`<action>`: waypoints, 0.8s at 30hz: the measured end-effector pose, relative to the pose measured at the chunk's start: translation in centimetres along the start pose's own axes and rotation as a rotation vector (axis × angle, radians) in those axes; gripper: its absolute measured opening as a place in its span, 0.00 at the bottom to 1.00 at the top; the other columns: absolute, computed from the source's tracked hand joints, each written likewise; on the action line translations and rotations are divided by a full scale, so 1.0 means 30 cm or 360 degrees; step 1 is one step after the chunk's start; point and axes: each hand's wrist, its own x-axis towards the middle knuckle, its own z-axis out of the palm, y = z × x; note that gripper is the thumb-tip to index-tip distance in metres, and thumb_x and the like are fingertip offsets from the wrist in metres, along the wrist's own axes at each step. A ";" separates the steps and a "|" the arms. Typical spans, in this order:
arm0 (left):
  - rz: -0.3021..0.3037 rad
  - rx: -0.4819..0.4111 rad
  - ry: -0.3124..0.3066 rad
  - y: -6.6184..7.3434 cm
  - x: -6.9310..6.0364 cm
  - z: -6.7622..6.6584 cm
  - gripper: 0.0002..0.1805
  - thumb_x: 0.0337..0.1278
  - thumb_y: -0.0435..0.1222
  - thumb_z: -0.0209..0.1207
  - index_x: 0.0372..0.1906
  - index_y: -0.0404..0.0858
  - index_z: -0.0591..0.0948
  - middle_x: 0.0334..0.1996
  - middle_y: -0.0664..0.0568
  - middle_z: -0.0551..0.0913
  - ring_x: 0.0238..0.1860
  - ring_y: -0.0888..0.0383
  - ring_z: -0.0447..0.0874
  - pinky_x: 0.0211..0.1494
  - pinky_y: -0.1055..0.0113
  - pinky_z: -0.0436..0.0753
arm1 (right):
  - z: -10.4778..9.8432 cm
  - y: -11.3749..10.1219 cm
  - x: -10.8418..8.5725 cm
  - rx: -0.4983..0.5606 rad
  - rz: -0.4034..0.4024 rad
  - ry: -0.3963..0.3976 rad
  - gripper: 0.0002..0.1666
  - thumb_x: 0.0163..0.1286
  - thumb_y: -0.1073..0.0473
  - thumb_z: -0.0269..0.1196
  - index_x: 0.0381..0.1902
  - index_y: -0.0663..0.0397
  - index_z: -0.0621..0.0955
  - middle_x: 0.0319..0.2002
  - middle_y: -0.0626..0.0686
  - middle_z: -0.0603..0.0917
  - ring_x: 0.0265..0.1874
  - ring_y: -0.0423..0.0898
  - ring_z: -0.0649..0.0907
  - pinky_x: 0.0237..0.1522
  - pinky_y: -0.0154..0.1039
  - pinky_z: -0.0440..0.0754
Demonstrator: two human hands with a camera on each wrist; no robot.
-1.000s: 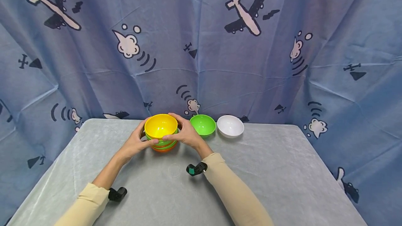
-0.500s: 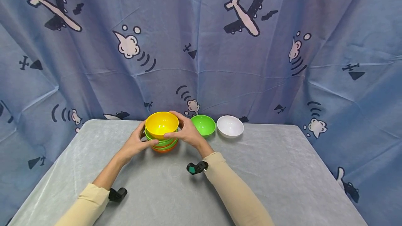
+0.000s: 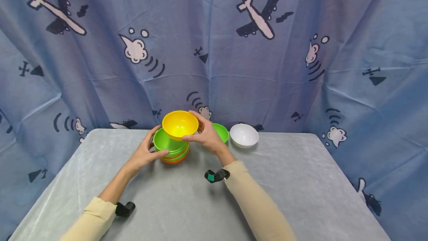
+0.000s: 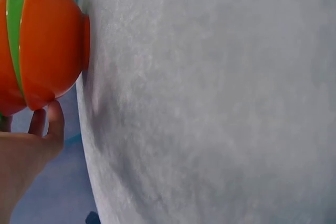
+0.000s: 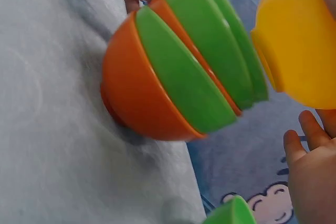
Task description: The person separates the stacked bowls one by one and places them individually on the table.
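In the head view, my right hand (image 3: 210, 137) holds a yellow bowl (image 3: 180, 122) by its right side, thumb in front and fingers behind. That bowl hangs above a stack of nested green and orange bowls (image 3: 164, 142), apart from it in the right wrist view. A green bowl tops the stack and an orange bowl (image 5: 134, 85) forms its base on the table. My left hand (image 3: 142, 154) grips the stack from the left, its thumb across the front. In the left wrist view, fingertips touch the lowest orange bowl (image 4: 50, 48).
A separate green bowl (image 3: 222, 132) stands behind my right hand, partly hidden by it. Just right of it is a white bowl (image 3: 244, 135). Both rest near the far edge of the grey-covered table (image 3: 294, 181). A blue patterned curtain (image 3: 174, 40) hangs behind.
My right hand has lifted the yellow bowl off the stack and moved it up and to the right, uncovering the green bowl below. My left hand has stayed at the stack.
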 end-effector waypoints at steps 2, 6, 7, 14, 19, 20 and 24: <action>0.0013 -0.0014 0.0012 0.000 0.001 0.002 0.51 0.62 0.36 0.69 0.82 0.45 0.50 0.75 0.41 0.60 0.72 0.38 0.60 0.68 0.39 0.63 | -0.018 -0.010 -0.007 0.0014 -0.0008 0.0016 0.55 0.56 0.67 0.79 0.77 0.62 0.63 0.69 0.55 0.72 0.66 0.50 0.73 0.68 0.42 0.67; 0.0014 -0.0018 0.0032 0.003 0.003 0.005 0.50 0.63 0.35 0.68 0.82 0.45 0.51 0.74 0.41 0.60 0.72 0.40 0.59 0.69 0.40 0.63 | -0.053 -0.030 -0.024 0.0017 0.0000 0.0049 0.55 0.55 0.68 0.78 0.77 0.61 0.64 0.71 0.54 0.70 0.67 0.48 0.72 0.68 0.42 0.67; 0.0009 -0.0016 0.0035 0.004 0.002 0.005 0.50 0.63 0.36 0.68 0.82 0.45 0.51 0.74 0.41 0.60 0.72 0.40 0.59 0.69 0.41 0.63 | -0.064 -0.032 -0.029 0.0011 -0.0002 0.0049 0.55 0.56 0.68 0.79 0.77 0.61 0.64 0.72 0.53 0.69 0.68 0.48 0.71 0.68 0.41 0.67; -0.0027 0.0019 0.0048 0.006 0.001 0.010 0.49 0.62 0.38 0.69 0.82 0.46 0.54 0.75 0.42 0.60 0.71 0.38 0.61 0.67 0.42 0.65 | -0.140 -0.043 -0.071 0.0001 -0.0019 0.0022 0.55 0.54 0.67 0.80 0.77 0.56 0.66 0.75 0.54 0.66 0.71 0.47 0.67 0.68 0.42 0.67; -0.0029 0.0034 0.0056 0.007 0.002 0.012 0.49 0.61 0.38 0.70 0.81 0.46 0.55 0.75 0.42 0.59 0.72 0.38 0.61 0.67 0.41 0.66 | -0.188 -0.056 -0.098 -0.0046 0.0068 0.0043 0.55 0.54 0.71 0.78 0.77 0.60 0.65 0.72 0.54 0.69 0.67 0.50 0.71 0.66 0.42 0.69; -0.0029 0.0034 0.0056 0.007 0.002 0.012 0.49 0.61 0.38 0.70 0.81 0.46 0.55 0.75 0.43 0.59 0.72 0.38 0.60 0.67 0.41 0.66 | -0.198 -0.058 -0.103 -0.0069 0.0087 0.0050 0.55 0.54 0.72 0.78 0.77 0.60 0.64 0.71 0.54 0.70 0.66 0.51 0.72 0.66 0.42 0.70; -0.0018 0.0033 0.0053 0.007 0.004 0.014 0.50 0.60 0.38 0.70 0.81 0.46 0.55 0.75 0.42 0.59 0.72 0.38 0.60 0.68 0.41 0.64 | -0.244 -0.065 -0.121 -0.0171 0.0143 0.0069 0.54 0.55 0.71 0.78 0.77 0.58 0.65 0.69 0.53 0.71 0.65 0.51 0.72 0.65 0.42 0.71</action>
